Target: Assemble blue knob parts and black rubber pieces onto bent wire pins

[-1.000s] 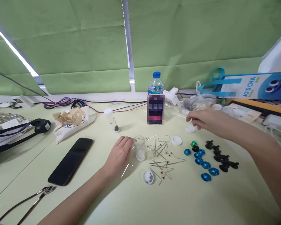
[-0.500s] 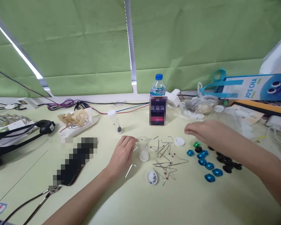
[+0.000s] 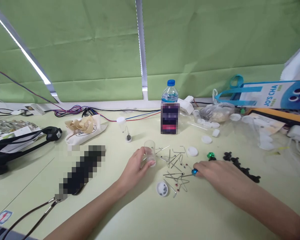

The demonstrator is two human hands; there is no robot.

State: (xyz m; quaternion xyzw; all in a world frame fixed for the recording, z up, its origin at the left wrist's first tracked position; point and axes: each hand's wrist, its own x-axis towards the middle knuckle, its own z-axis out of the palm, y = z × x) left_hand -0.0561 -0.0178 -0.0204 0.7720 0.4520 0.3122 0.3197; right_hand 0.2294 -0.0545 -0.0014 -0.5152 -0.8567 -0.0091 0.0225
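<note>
My left hand (image 3: pixel 137 166) is closed around a clear plastic tube (image 3: pixel 150 146), thumb near its lower end and fingers behind it. My right hand (image 3: pixel 212 173) pinches a shiny blue faceted piece (image 3: pixel 194 172) at its fingertips, low over the table; hand and forearm hide the other blue pieces. Bent metal rods (image 3: pixel 173 160) lie scattered between both hands, with small beads among them. A shallow white cap (image 3: pixel 157 189) holding several little grey balls is nearer me. Beyond my right hand are a green faceted piece (image 3: pixel 211 155) and a white lid (image 3: pixel 192 151).
Black knobbed pieces (image 3: pixel 241 166) lie beyond my right forearm. A water bottle (image 3: pixel 170 95) stands at the back, and a capped clear tube with a bent wire (image 3: pixel 121 123) left of it. A dark phone-like object (image 3: pixel 78 188), partly blurred out, lies left of my left arm.
My right hand has come down and nearer, and a blue piece is now at its fingertips, left of the others' earlier spot. My left fingers have wrapped onto the clear tube, which tilts slightly.
</note>
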